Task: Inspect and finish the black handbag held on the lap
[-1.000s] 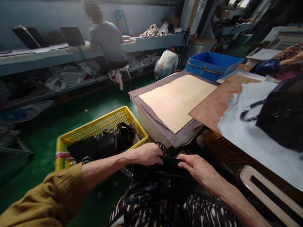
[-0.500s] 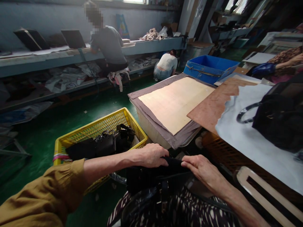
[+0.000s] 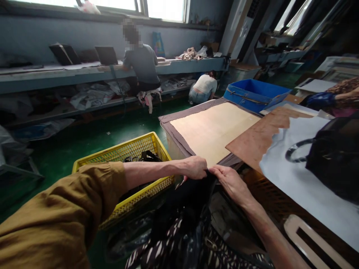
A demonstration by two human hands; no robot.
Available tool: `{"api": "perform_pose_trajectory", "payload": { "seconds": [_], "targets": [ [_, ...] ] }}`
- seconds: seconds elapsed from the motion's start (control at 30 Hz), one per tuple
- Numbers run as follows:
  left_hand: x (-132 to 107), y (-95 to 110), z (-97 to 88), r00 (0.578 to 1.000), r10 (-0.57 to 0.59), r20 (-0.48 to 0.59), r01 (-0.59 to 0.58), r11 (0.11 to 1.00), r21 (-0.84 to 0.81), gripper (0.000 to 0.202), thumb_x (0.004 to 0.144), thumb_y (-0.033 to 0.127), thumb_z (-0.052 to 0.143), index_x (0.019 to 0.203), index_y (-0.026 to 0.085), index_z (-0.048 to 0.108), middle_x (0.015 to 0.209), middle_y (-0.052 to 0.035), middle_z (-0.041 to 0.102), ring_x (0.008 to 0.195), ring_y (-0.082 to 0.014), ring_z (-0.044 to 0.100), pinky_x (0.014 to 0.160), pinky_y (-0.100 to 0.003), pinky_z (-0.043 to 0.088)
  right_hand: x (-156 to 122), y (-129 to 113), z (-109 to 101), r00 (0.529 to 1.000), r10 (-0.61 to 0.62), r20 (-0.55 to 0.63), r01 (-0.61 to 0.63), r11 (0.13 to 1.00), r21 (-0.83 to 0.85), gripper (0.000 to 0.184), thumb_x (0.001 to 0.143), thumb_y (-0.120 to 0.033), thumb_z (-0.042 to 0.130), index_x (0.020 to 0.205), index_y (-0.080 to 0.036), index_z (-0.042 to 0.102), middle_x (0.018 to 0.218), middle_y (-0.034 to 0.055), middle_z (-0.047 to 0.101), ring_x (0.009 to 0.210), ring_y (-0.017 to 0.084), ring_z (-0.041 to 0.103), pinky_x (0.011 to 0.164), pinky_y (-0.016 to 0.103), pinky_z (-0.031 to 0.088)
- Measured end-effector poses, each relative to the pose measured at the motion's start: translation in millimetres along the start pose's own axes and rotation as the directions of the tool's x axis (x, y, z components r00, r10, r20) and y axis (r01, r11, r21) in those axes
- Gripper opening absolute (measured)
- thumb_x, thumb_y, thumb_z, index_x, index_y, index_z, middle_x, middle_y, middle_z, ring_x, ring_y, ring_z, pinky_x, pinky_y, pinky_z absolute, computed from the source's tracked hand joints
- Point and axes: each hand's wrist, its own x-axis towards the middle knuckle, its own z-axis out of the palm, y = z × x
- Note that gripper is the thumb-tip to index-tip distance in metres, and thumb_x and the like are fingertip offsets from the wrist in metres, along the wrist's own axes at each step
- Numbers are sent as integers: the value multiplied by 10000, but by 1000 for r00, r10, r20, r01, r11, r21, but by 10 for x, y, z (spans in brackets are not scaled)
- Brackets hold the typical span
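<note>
Pinching one edge of a black handbag (image 3: 183, 198) over the patterned clothing (image 3: 147, 252) on the lap, the left hand (image 3: 195, 168) and right hand (image 3: 229, 182) now almost meet; a moment ago they stood apart along that edge, so the work seems narrowed to one short stretch, with the bag hanging tilted below. Around them are one yellow basket (image 3: 156, 140) of black pieces, number unclear, one pale board (image 3: 214, 127) on one grey cloth (image 3: 166, 118), one blue bin (image 3: 242, 99), one brown sheet (image 3: 251, 138), one white sheet (image 3: 287, 147) bearing a second handbag (image 3: 333, 160), and one slotted piece (image 3: 290, 226); beyond, two co-workers (image 3: 143, 65) and a third person's arm (image 3: 347, 97)
</note>
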Motion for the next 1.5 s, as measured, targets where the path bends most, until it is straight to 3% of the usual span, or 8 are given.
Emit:
{"api": "perform_pose_trajectory", "payload": {
  "seconds": [0.2,0.43,0.6,0.9,1.0,1.1,1.27,1.5],
  "targets": [
    [-69,-316,181,980,-181,80,192,969,-158,302,738,258,418,769,81,662,579,-85,611,427,-149,535,413,-223,409,-135,93,280,975,186,120,-216,919,331,492,794,-541,417,1063,-166,586,727,25,660,674,183,609,583,265,459],
    [20,-627,568,984,-152,90,169,958,-231,267,701,289,432,618,113,614,492,-55,559,431,-150,529,419,-222,403,-548,515,403,956,263,128,-287,931,227,486,773,-504,463,1095,-158,575,1052,81,655,1013,236,577,887,326,424],
    [64,-696,607,991,-111,68,125,961,-247,261,699,311,442,584,127,588,472,-35,542,413,-137,505,403,-214,380,-654,429,413,954,284,99,-300,930,213,534,750,-512,473,1133,-149,557,1135,101,625,1097,239,535,928,304,402],
    [57,-717,557,988,-113,104,128,980,-152,302,733,351,445,677,131,644,535,-48,590,501,-161,555,460,-223,416,-606,190,590,947,320,-38,-309,867,-390,376,827,-359,374,1031,-159,619,1002,151,665,1015,300,564,829,367,405],
    [73,-689,484,995,-97,38,99,994,-51,276,670,292,551,895,176,661,790,-53,664,718,-203,605,581,-246,456,-569,206,513,962,273,-2,-263,925,-275,379,839,-424,339,816,-199,643,848,82,689,873,255,601,726,294,419],
    [159,-655,458,995,102,-12,-102,986,-129,521,589,121,606,1096,237,589,973,-8,651,874,-196,584,679,-236,452,-547,221,401,970,232,70,-227,971,-72,367,805,-482,396,684,-204,603,689,4,654,698,190,580,600,231,398],
    [348,-669,529,943,332,-4,-294,829,-475,313,602,37,612,877,171,679,719,41,650,700,-141,577,617,-196,433,-533,262,277,950,242,197,-269,956,120,376,776,-523,445,596,-196,488,545,-44,491,532,122,428,496,218,317],
    [316,-715,646,962,272,6,-194,702,-685,130,617,105,659,726,158,709,589,39,635,593,-123,557,588,-190,429,-497,366,229,930,200,309,-269,943,197,393,791,-524,453,581,-199,385,542,-60,343,525,99,304,479,217,252]
  ]
}}
